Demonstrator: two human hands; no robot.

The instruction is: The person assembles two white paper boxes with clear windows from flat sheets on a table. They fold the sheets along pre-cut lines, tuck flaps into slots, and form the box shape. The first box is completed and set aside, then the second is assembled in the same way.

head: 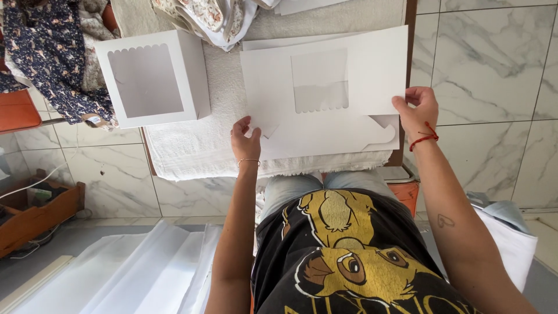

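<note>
I hold a flat, unfolded white cardboard box blank with a clear scalloped window over a towel-covered table. My left hand grips its near left edge. My right hand, with a red string on the wrist, grips its right edge. More flat white blanks lie underneath it. An assembled white window box stands upright on the towel to the left, apart from both hands.
Patterned fabrics are piled at the table's far left and top. White sheets lie stacked at the lower left. A wooden crate sits on the marble-tile floor at left. An orange stool is beneath my legs.
</note>
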